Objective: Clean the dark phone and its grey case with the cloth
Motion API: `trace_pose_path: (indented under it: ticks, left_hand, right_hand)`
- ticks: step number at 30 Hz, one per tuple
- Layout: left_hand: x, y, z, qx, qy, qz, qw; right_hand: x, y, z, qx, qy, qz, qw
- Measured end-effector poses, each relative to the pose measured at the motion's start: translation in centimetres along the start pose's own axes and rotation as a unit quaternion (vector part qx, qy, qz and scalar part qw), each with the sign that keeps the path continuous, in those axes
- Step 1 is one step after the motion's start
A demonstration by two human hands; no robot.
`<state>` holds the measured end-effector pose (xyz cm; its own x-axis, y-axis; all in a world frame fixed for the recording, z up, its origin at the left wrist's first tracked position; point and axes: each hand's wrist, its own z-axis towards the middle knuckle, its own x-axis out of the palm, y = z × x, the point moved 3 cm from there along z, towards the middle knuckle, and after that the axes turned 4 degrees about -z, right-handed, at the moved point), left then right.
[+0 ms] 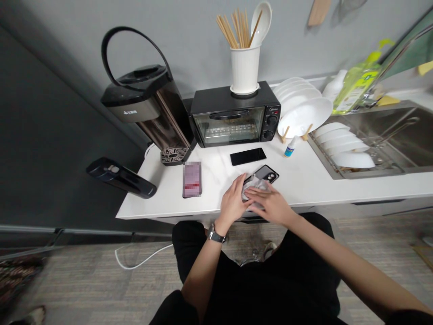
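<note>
Phone, lens side up, lies in front of the toaster oven, partly under a crumpled white wipe. The right hand has outstretched fingers on the wipe, the left hand has fingers close together at the phone's edge; whether either clamps anything, I cannot tell. Nearer the oven lies a black phone.
</note>
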<state>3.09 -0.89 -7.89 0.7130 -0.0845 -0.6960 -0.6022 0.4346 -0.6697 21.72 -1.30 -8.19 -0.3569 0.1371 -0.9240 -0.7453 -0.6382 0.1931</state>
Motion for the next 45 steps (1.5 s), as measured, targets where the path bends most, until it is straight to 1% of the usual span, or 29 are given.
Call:
trace_pose_path:
  ticks: [2,3,4,7,8,10,11,14,15,17,18,19,21,22,23,25,26,27,29,33,35,37,38,39,40,42,43,44,45]
  left_hand:
    - [0.0,0.1,0.0,-0.003,-0.003,0.003,1.000]
    - [0.0,0.1,-0.1,-0.004,-0.003,0.004,1.000]
    - [0.0,0.1,-0.1,-0.004,-0.001,0.004,1.000]
    - [0.1,0.2,-0.1,-0.003,0.006,0.002,1.000]
    - [0.1,0.2,-0.1,-0.003,0.007,0.002,1.000]
    - [0.0,0.1,-0.1,-0.004,0.003,0.005,1.000]
    - [0.0,0.1,-0.1,-0.005,0.002,0.006,1.000]
    - [-0.1,-0.1,-0.2,-0.005,0.005,0.005,1.000]
    - [-0.1,-0.1,-0.2,-0.004,0.005,0.005,1.000]
    - [0.0,-0.2,-0.2,-0.004,0.001,0.008,1.000]
    - [0.0,-0.2,-0.2,-0.005,-0.001,0.009,1.000]
    - [0.0,-0.2,-0.1,-0.006,-0.001,0.010,1.000]
    - [0.1,-0.2,-0.1,-0.008,0.001,0.011,1.000]
    - [0.0,-0.2,-0.1,-0.009,0.001,0.012,1.000]
    - [0.0,-0.1,-0.1,-0.010,0.001,0.014,1.000]
    - [0.0,-0.1,-0.1,-0.008,0.002,0.020,1.000]
    - [0.0,0.0,-0.1,-0.007,0.003,0.023,1.000]
    - [-0.1,0.0,-0.1,-0.009,0.004,0.028,1.000]
    - [-0.1,0.3,-0.1,-0.028,-0.004,0.049,0.998]
    - [0.0,0.5,0.1,-0.068,-0.023,0.097,0.993]
    - [0.1,0.5,0.4,-0.075,-0.017,0.091,0.993]
    - [0.2,0.4,0.9,-0.085,-0.012,0.057,0.995]
    - [0.1,0.5,1.1,-0.095,-0.014,0.031,0.995]
    - [0.1,0.6,1.3,-0.108,-0.020,0.004,0.994]
    - [0.2,0.7,1.4,-0.121,-0.029,-0.022,0.992]
    - [0.4,0.8,1.6,-0.134,-0.046,-0.053,0.989]
    - [0.6,0.8,1.7,-0.127,-0.052,-0.057,0.989]
    - [0.8,0.7,1.7,-0.111,-0.056,-0.056,0.991]
    - [1.0,0.6,1.8,-0.093,-0.060,-0.054,0.992]
  right_hand:
    - [-0.2,-0.5,0.0,0.072,-0.045,-0.035,0.996]
    - [-0.3,-0.7,0.0,0.092,-0.061,-0.050,0.993]
    - [-0.3,-0.6,-0.1,0.080,-0.058,-0.050,0.994]
    - [0.1,-0.1,-0.3,-0.021,-0.005,-0.007,1.000]
    - [0.0,-0.3,-0.4,-0.003,-0.020,-0.014,1.000]
    - [-0.4,-1.1,-0.5,0.062,-0.062,-0.042,0.995]
    - [-0.5,-1.4,-0.5,0.066,-0.065,-0.046,0.995]
    - [-0.3,-1.5,-0.6,-0.007,-0.017,-0.023,1.000]
    - [-0.3,-1.6,-0.6,-0.005,-0.016,-0.024,1.000]
    - [-0.5,-1.8,-0.7,0.049,-0.047,-0.046,0.997]
    - [-0.6,-1.8,-0.7,0.065,-0.058,-0.053,0.995]
    - [-0.4,-1.6,-0.7,0.048,-0.053,-0.047,0.996]
    - [-0.1,-1.4,-0.4,-0.011,-0.027,-0.015,0.999]
    - [-0.1,-1.6,-0.2,-0.016,-0.027,-0.003,1.000]
    - [-0.1,-2.3,0.0,0.010,-0.043,-0.002,0.999]
    - [-0.4,-4.1,0.4,0.100,-0.088,-0.020,0.991]
    - [-0.5,-4.9,0.6,0.131,-0.101,-0.032,0.986]
    - [-0.6,-5.5,0.7,0.144,-0.104,-0.041,0.983]
    - [-0.4,-6.2,0.9,0.139,-0.101,-0.044,0.984]
    - [-0.3,-6.4,1.1,0.127,-0.116,-0.009,0.985]
    - [-0.4,-6.3,1.5,0.116,-0.102,0.004,0.988]
    - [-0.7,-6.1,1.9,0.104,-0.097,0.023,0.990]
    - [-1.0,-5.9,2.0,0.108,-0.115,0.046,0.987]
    - [-1.5,-5.8,2.1,0.123,-0.149,0.074,0.978]
    - [-2.0,-5.7,2.0,0.150,-0.197,0.104,0.963]
    - [-2.9,-5.6,1.7,0.220,-0.293,0.145,0.919]
    - [-3.2,-5.5,1.5,0.245,-0.322,0.150,0.902]
    - [-3.3,-5.2,1.5,0.254,-0.331,0.145,0.897]
    - [-3.3,-4.8,1.6,0.242,-0.320,0.134,0.906]
